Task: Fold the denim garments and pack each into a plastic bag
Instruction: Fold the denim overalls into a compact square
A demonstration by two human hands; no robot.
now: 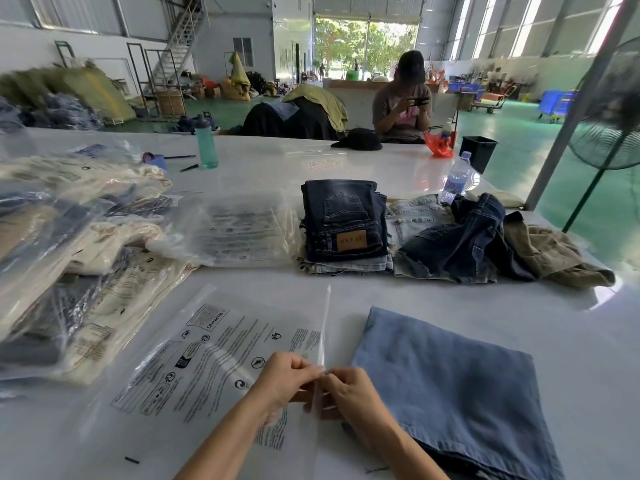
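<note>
A clear plastic bag point(207, 362) printed with black warning text lies flat on the white table point(450, 296) in front of me. My left hand point(284, 379) and my right hand point(349, 393) meet at the bag's right edge, both pinching the thin film of its opening. A folded light-blue denim garment point(450, 386) lies just right of the bag, beside my right hand. Further back sits a stack of folded dark jeans point(343, 223). Loose denim pieces point(460, 237) and a khaki garment point(554, 251) are heaped to its right.
Packed bags of garments point(69, 258) pile up at the left, with empty bags point(239, 233) behind. A teal bottle point(206, 142), a water bottle point(456, 178) and a black bin point(479, 152) stand farther back. A seated person point(403, 102) faces me; a fan point(616, 112) stands at right.
</note>
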